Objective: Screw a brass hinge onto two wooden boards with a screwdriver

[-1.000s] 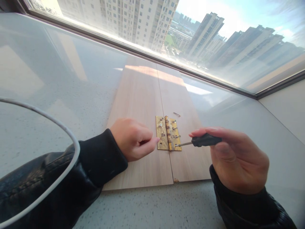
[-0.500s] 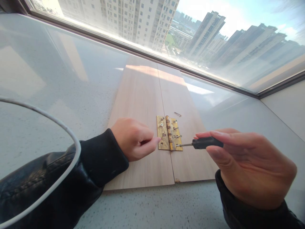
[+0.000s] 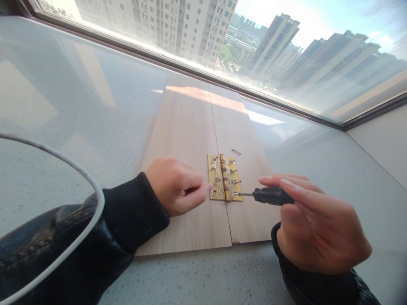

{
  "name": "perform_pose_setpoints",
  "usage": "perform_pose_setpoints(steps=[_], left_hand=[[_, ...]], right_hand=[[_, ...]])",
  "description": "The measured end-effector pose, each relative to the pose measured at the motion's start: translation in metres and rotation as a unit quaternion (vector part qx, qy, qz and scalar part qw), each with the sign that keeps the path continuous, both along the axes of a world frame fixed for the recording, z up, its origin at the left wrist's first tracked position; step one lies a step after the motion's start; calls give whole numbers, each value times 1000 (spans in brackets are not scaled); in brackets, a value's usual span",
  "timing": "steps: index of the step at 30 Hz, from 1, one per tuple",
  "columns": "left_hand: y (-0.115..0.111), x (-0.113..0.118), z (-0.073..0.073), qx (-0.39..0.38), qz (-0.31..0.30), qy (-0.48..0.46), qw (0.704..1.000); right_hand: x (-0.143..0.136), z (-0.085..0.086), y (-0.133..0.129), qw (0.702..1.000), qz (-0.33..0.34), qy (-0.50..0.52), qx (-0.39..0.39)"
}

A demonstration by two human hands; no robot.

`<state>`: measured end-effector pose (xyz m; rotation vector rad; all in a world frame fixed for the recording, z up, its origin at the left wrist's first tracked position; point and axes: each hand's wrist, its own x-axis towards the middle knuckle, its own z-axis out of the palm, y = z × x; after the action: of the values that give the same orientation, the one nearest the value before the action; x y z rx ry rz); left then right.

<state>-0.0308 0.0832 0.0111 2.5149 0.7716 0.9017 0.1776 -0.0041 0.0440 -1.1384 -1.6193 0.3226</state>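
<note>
A worn brass hinge (image 3: 216, 188) lies open across the seam between two pale wooden boards (image 3: 187, 123). Several screws stand tilted in its holes. My right hand (image 3: 324, 228) grips a black-handled screwdriver (image 3: 271, 196) between thumb and fingers. The shaft points left, its tip at a screw (image 3: 235, 194) in the lower hole of the hinge's right leaf. At the hinge's left edge rests the thumb of my left hand (image 3: 178, 186). That hand is closed, its curled fingers turned down, and whatever they may hold is hidden.
A loose thin screw or nail (image 3: 235, 151) lies on the right board above the hinge. The white cable (image 3: 95, 190) loops over my left sleeve. Beneath the boards is a speckled pale sill (image 3: 178, 275), with a window frame (image 3: 133, 53) along its far side.
My right hand has shifted left and turned, its fingers now lying differently around the screwdriver handle. The tip stays at the same screw. My left hand looks unmoved at the hinge.
</note>
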Motion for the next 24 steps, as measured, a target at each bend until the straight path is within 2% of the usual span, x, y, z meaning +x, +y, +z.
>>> perform_pose_setpoints(steps=[3, 5, 8, 12, 15, 19, 24], left_hand=[[0, 0, 0, -4, 0, -2, 1000], [0, 0, 0, -4, 2, 0, 1000], [0, 0, 0, 0, 1, 1, 1000], [0, 0, 0, 0, 3, -2, 1000], [1, -1, 0, -8, 0, 1, 1000], [1, -1, 1, -7, -2, 0, 1000], [0, -1, 0, 0, -6, 0, 1000]], right_hand=[[-4, 2, 3, 999, 8, 41, 30], [-2, 3, 5, 995, 57, 83, -17], [9, 4, 7, 984, 119, 72, -109], [23, 7, 10, 979, 141, 29, -143], [24, 11, 11, 973, 159, 29, -164], [12, 15, 9, 978, 126, 49, -161], [0, 15, 10, 986, 54, 106, -114]])
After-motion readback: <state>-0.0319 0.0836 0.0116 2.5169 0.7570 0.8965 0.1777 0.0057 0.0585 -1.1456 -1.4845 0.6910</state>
